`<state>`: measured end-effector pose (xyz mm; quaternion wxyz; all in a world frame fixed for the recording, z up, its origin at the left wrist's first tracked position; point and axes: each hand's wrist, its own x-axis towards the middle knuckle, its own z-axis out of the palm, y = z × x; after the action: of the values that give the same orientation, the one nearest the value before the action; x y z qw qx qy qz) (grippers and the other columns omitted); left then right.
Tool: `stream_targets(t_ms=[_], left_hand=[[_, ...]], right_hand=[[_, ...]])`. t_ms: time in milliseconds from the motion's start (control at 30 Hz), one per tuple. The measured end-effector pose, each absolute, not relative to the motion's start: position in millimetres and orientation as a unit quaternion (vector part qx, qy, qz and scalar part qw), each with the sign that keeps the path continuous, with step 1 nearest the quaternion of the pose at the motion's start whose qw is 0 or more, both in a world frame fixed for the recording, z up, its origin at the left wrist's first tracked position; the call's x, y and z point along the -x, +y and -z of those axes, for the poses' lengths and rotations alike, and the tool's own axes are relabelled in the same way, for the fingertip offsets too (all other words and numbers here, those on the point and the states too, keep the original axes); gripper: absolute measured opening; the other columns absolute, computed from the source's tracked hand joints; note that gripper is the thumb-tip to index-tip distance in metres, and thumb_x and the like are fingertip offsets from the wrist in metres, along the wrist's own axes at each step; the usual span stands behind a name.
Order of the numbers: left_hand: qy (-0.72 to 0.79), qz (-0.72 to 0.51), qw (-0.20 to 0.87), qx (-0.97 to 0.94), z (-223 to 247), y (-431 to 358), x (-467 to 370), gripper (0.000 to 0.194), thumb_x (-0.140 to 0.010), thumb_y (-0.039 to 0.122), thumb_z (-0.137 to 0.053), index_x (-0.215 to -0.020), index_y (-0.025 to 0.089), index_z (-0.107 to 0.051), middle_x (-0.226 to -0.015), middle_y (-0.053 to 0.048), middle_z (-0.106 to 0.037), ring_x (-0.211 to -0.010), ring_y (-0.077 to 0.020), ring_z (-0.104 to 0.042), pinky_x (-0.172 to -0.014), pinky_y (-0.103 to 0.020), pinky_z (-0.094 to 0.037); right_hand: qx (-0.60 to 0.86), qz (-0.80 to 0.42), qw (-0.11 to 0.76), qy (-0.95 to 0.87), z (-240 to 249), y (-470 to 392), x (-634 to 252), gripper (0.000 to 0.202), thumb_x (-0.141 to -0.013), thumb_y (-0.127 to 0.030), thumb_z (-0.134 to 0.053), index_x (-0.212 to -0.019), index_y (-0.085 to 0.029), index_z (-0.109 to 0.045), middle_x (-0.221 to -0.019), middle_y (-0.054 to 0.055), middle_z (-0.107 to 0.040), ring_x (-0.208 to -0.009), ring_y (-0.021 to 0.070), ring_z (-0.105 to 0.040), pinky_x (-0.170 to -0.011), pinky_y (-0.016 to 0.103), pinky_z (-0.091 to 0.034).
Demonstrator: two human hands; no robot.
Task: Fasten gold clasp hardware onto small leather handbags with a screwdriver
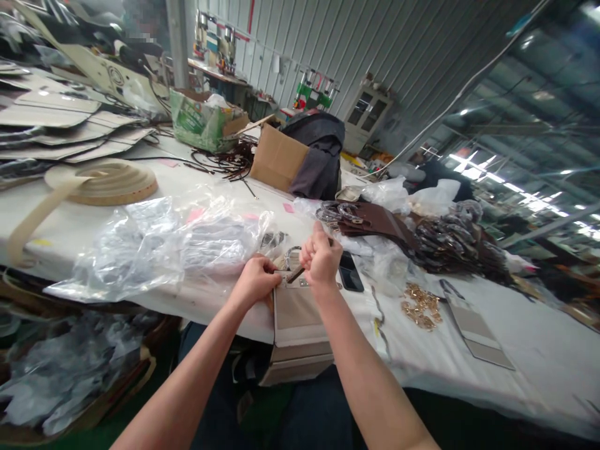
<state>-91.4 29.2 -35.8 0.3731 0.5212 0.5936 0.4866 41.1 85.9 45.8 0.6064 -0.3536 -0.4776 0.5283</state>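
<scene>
A beige bag piece (300, 312) hangs over the table's front edge in front of me, with small metal fittings along its top. My left hand (257, 281) is closed, its fingers pinching the left end of that top edge. In my right hand (321, 256) is a dark, slim, rod-like tool (295, 274), held in a fist and slanting down to the fittings. Its tip is too small to make out. Behind the edge curves a plastic-wrapped handle (291, 256). A black phone (350, 272) lies just right of my right hand.
Plastic-wrapped pieces (210, 244) and a tape roll (105, 181) lie left. A cardboard box (280, 156) stands behind. To the right are brown bag pieces (375, 222), gold metal fittings (420, 306) and a beige panel (478, 331). A bin of plastic (70, 369) sits below left.
</scene>
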Motion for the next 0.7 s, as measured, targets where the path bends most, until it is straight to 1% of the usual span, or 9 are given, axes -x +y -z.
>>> stream_targets(t_ms=[67,167,267,367,433,500,600,700], left_hand=[[0.594,-0.487,0.377,-0.518,36,29,91,0.005,-0.072,0.020,-0.075,-0.068,0.020,-0.071,-0.072,-0.002,-0.068,-0.078,-0.0220,-0.063,-0.070,-0.033,-0.043],[0.593,-0.481,0.383,-0.520,36,28,91,0.006,-0.074,0.022,-0.075,-0.069,0.020,-0.071,-0.073,-0.003,-0.068,-0.080,-0.0226,-0.063,-0.070,-0.033,-0.043],[0.591,-0.478,0.381,-0.527,36,26,92,0.005,-0.074,0.021,-0.073,-0.070,0.020,-0.071,-0.075,-0.003,-0.069,-0.081,-0.0227,-0.063,-0.071,-0.033,-0.043],[0.576,-0.484,0.381,-0.538,35,24,95,0.004,-0.074,0.023,-0.074,-0.073,0.019,-0.073,-0.081,-0.003,-0.070,-0.084,-0.0229,-0.064,-0.074,-0.033,-0.045],[0.571,-0.486,0.385,-0.538,34,24,96,0.006,-0.074,0.024,-0.076,-0.076,0.019,-0.075,-0.085,-0.004,-0.071,-0.086,-0.0232,-0.065,-0.076,-0.033,-0.046],[0.577,-0.483,0.389,-0.531,33,24,96,0.007,-0.072,0.023,-0.076,-0.078,0.018,-0.075,-0.085,-0.004,-0.071,-0.086,-0.0235,-0.065,-0.075,-0.033,-0.046],[0.585,-0.474,0.393,-0.528,31,26,94,0.003,-0.071,0.020,-0.073,-0.074,0.019,-0.073,-0.079,-0.003,-0.069,-0.081,-0.0229,-0.064,-0.070,-0.032,-0.045],[0.590,-0.470,0.391,-0.527,30,28,92,0.003,-0.071,0.020,-0.073,-0.073,0.020,-0.071,-0.075,-0.002,-0.068,-0.078,-0.0223,-0.063,-0.069,-0.032,-0.044]], right_hand=[[0.351,-0.504,0.617,-0.491,-42,78,-44,0.073,-0.095,-0.070,-0.077,-0.059,-0.027,-0.031,-0.047,-0.010,-0.024,-0.036,0.0070,-0.023,-0.034,0.027,-0.018],[0.346,-0.499,0.620,-0.497,-33,69,-41,0.071,-0.096,-0.069,-0.078,-0.058,-0.027,-0.035,-0.047,-0.009,-0.027,-0.037,0.0077,-0.025,-0.035,0.028,-0.021],[0.351,-0.471,0.627,-0.512,-26,63,-35,0.069,-0.098,-0.068,-0.076,-0.059,-0.027,-0.037,-0.047,-0.008,-0.031,-0.038,0.0085,-0.029,-0.038,0.029,-0.023],[0.368,-0.453,0.603,-0.544,-27,64,-32,0.068,-0.098,-0.069,-0.076,-0.060,-0.027,-0.039,-0.047,-0.007,-0.035,-0.039,0.0093,-0.033,-0.039,0.029,-0.025],[0.375,-0.489,0.578,-0.535,-34,75,-33,0.067,-0.095,-0.069,-0.079,-0.062,-0.027,-0.038,-0.047,-0.008,-0.034,-0.038,0.0087,-0.031,-0.037,0.029,-0.024],[0.380,-0.538,0.568,-0.492,-43,91,-34,0.068,-0.091,-0.067,-0.082,-0.062,-0.028,-0.034,-0.047,-0.010,-0.030,-0.037,0.0077,-0.026,-0.035,0.027,-0.020],[0.401,-0.569,0.573,-0.433,-53,118,-33,0.069,-0.089,-0.062,-0.083,-0.062,-0.028,-0.029,-0.045,-0.011,-0.027,-0.036,0.0065,-0.024,-0.034,0.025,-0.015],[0.436,-0.586,0.537,-0.422,-53,134,-26,0.067,-0.088,-0.058,-0.084,-0.063,-0.028,-0.029,-0.044,-0.012,-0.028,-0.036,0.0058,-0.024,-0.033,0.023,-0.016]])
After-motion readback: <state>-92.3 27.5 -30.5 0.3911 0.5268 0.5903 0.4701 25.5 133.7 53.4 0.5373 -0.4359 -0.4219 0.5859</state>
